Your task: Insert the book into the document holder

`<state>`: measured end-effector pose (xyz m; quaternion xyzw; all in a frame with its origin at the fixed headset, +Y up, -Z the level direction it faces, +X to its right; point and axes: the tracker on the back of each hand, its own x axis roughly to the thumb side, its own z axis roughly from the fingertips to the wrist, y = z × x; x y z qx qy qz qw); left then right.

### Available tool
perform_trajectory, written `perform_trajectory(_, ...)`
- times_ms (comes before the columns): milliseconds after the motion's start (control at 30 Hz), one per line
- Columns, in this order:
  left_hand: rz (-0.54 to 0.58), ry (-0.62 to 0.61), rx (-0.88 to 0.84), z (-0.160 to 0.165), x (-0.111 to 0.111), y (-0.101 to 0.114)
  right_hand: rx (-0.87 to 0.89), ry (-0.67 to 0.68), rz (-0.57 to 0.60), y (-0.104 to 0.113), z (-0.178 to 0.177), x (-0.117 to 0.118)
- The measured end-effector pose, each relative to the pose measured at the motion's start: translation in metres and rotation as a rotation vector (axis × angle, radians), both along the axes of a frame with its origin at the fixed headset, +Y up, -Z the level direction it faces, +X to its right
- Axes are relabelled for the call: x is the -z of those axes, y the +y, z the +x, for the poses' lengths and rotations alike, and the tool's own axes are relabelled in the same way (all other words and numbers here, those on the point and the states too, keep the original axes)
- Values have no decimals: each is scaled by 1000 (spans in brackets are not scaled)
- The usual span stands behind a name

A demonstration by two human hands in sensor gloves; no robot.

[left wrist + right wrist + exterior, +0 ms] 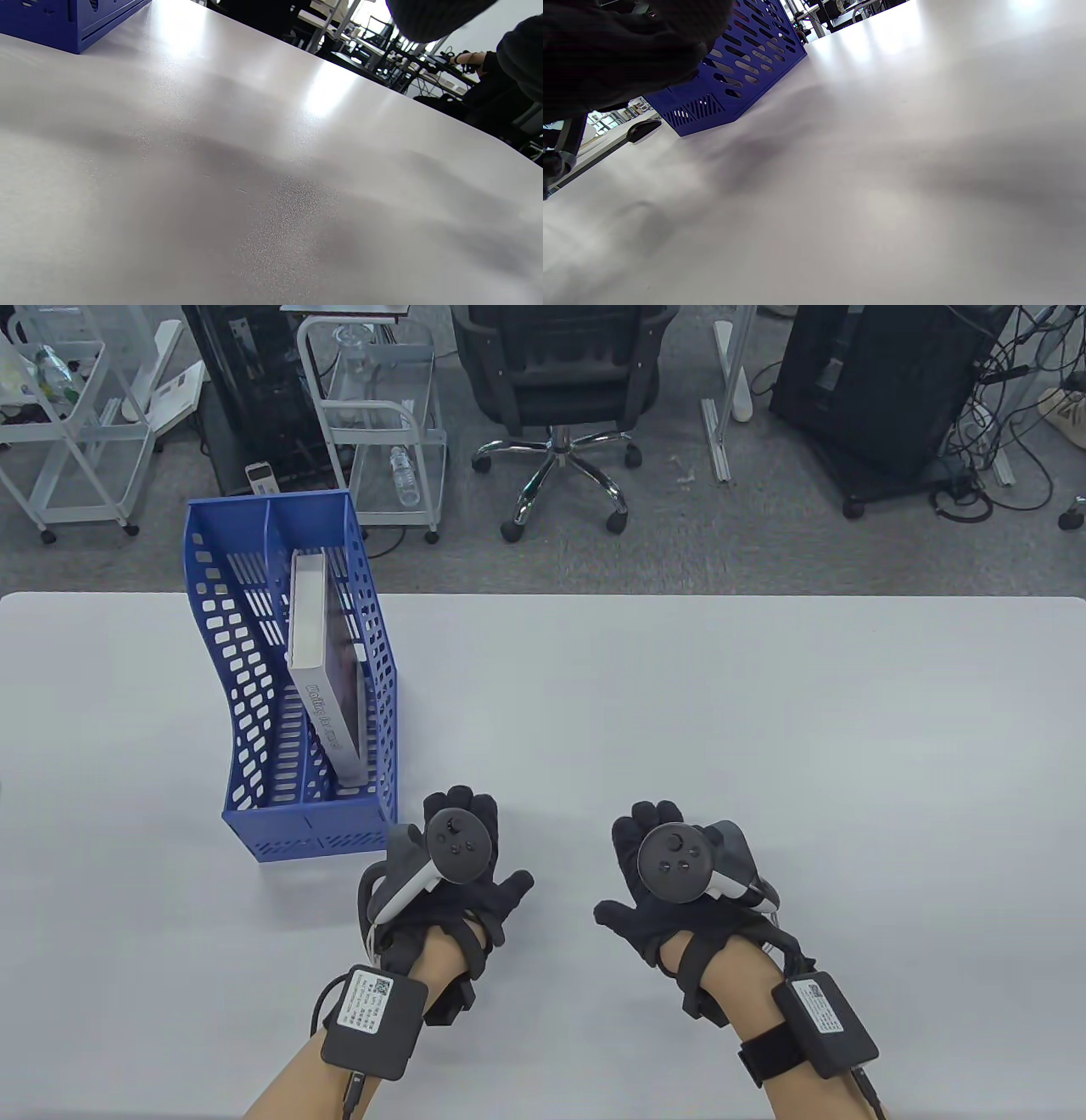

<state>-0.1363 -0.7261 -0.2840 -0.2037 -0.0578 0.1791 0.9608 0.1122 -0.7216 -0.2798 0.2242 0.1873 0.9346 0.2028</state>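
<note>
Book [327,661] stood on edge in the blue document holder [246,661], in the right-hand of its 2 compartments, spine facing the near edge of the tabletop [721,712] and top leaning slightly toward the left divider. Book's lower end sat down by the holder's low front wall; upper end rose above the right side wall. Holder sat at the left part of the tabletop, back end near the far edge, front wall pointing toward the near edge.

Left hand [454,882] was palm-down over the tabletop, just right of the holder's front right corner, not touching it as far as the table view showed. Fingers spread loosely, gripping nothing. Tracker [441,853] strapped on its back.

Right hand [670,882] was also palm-down, well right of the holder, apart from the left hand. Fingers loose, thumb out to the left, holding nothing. Its own tracker [691,861] on the back.

Left wrist view: only the holder's base corner [72,21] at top left, bare tabletop [254,169] below, a bit of dark glove [432,17] at the top edge. Right wrist view: holder's slotted side and front wall [729,76] at upper left, glove [615,51] partly covering it, tabletop [882,169] filling the rest. Couldn't tell from the wrist views whether either palm touched the surface.

Black office chair [556,390] and white carts [382,415] stood on the floor beyond the far edge.
</note>
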Motion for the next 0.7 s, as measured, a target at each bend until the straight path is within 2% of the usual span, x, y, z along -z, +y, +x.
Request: perform_trajectory(700, -35, -20, 11, 4, -3, -2, 8, -13, -11, 1, 3, 1)
